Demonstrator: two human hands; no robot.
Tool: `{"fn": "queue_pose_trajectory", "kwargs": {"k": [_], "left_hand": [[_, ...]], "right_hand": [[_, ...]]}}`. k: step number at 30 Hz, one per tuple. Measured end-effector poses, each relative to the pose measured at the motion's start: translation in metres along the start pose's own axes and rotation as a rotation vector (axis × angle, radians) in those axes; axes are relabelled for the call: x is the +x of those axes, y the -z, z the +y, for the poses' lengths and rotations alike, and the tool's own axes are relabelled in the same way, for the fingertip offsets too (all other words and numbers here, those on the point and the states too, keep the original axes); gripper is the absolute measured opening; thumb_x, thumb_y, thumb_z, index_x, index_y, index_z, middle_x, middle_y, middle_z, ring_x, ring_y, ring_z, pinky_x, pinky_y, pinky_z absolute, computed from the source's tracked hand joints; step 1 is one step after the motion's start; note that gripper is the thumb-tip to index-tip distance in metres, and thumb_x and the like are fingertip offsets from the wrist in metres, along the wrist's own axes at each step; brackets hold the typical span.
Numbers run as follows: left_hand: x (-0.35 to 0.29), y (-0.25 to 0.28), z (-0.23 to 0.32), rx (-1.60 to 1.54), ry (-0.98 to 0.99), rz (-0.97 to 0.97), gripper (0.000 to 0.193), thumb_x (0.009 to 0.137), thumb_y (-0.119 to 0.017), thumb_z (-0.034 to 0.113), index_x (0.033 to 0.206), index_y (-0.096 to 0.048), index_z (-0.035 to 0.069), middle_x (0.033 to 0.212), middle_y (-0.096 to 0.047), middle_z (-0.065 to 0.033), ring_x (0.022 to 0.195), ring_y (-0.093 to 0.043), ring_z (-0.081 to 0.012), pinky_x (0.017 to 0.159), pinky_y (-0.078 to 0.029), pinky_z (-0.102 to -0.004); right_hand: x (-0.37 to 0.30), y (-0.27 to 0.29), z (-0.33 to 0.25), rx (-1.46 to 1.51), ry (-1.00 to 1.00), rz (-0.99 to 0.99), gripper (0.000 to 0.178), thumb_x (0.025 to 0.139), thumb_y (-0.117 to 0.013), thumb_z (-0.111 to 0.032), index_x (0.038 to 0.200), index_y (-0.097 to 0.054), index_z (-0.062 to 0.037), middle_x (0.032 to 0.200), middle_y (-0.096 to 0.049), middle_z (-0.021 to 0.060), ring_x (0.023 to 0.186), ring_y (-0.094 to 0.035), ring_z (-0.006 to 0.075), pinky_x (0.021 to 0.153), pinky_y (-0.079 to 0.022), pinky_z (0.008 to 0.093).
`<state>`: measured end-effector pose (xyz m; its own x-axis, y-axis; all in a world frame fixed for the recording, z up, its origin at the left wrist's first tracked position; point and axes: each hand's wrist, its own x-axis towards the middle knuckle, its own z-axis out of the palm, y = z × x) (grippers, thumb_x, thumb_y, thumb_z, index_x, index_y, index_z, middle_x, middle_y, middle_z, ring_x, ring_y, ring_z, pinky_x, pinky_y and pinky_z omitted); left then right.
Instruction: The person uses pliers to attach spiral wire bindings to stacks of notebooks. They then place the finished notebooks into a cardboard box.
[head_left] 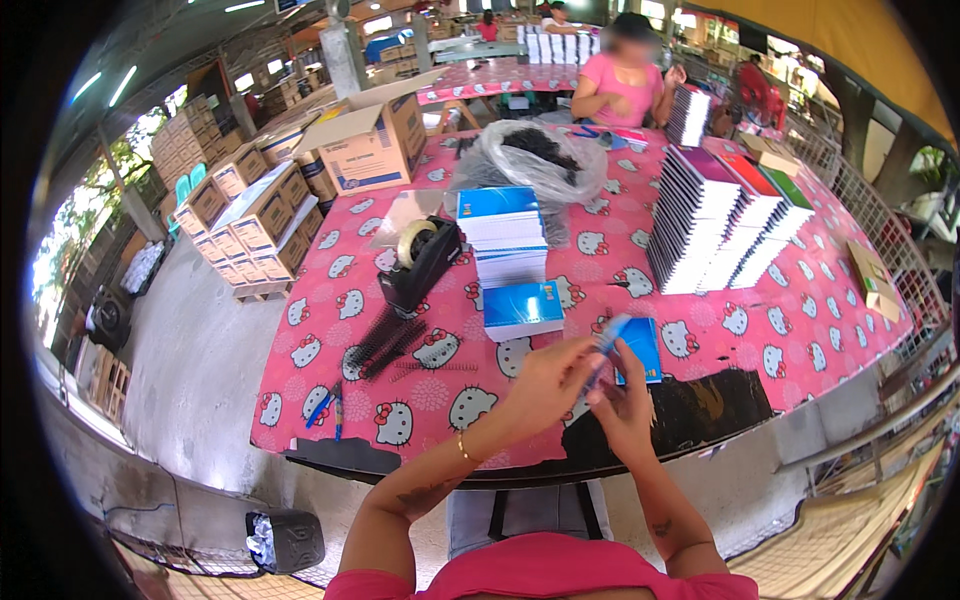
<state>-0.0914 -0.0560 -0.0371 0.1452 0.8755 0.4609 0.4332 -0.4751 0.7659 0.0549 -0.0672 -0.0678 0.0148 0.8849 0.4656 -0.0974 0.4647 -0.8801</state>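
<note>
Near the front edge of the table, my left hand [552, 385] and my right hand [625, 405] are both closed on a small blue-covered notebook [614, 332]. It is tilted up on edge, blurred and partly hidden by my fingers. Just beyond my right hand another blue notebook [642, 350] lies flat on the pink patterned cloth. To the left of these, a short pile of blue notebooks [524, 308] stands before a taller stack [505, 225]. Black spiral binding coils [385, 342] lie left of my left hand.
A black tape dispenser [425, 265] stands beside the stack, near a clear plastic bag of black coils [540, 160]. Pens [325, 410] lie front left. Tall stacks of spiral notebooks [695, 220] stand right. A carton [370, 150] sits far left. Across the table is a person in pink [625, 85].
</note>
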Motion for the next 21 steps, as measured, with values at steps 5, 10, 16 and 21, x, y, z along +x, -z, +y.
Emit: {"fn": "queue_pose_trajectory", "kwargs": {"k": [5,10,16,21], "left_hand": [[0.014,0.033,-0.086,0.800,-0.321,0.204,0.031,0.089,-0.060,0.011,0.119,-0.062,0.004,0.115,-0.065,-0.0141,0.101,-0.064,-0.0301,0.085,-0.052,-0.0394],[-0.002,0.045,-0.136,0.898,-0.376,0.054,0.040,0.078,-0.064,0.011,0.118,-0.062,0.005,0.118,-0.063,-0.0116,0.109,-0.061,-0.0288,0.092,-0.050,-0.0379],[0.007,0.058,-0.124,0.643,-0.156,0.053,0.022,0.084,-0.064,0.011,0.105,-0.070,0.010,0.100,-0.069,-0.0085,0.093,-0.065,-0.0290,0.076,-0.053,-0.0397],[0.030,0.073,-0.124,0.472,-0.072,0.033,0.013,0.089,-0.064,0.017,0.097,-0.073,0.013,0.088,-0.068,-0.0084,0.077,-0.066,-0.0284,0.064,-0.053,-0.0389]], "right_hand": [[0.038,0.072,0.079,0.263,-0.349,-0.010,0.074,0.084,-0.070,-0.014,0.146,-0.031,-0.0002,0.115,-0.063,0.0164,0.106,-0.062,0.0269,0.092,-0.047,0.0354],[0.063,0.109,0.124,-1.272,-0.009,-0.031,0.083,0.079,-0.075,-0.024,0.147,-0.031,-0.0033,0.140,-0.043,0.0262,0.123,-0.047,0.0421,0.102,-0.038,0.0477],[0.061,0.045,0.071,-0.964,0.193,-0.193,0.083,0.074,-0.078,-0.021,0.145,-0.037,-0.0073,0.148,-0.030,0.0269,0.134,-0.033,0.0463,0.106,-0.032,0.0514],[0.046,0.013,0.092,-0.545,0.110,-0.322,0.080,0.070,-0.078,-0.012,0.141,-0.042,-0.0040,0.144,-0.036,0.0245,0.133,-0.037,0.0428,0.109,-0.032,0.0479]]}}
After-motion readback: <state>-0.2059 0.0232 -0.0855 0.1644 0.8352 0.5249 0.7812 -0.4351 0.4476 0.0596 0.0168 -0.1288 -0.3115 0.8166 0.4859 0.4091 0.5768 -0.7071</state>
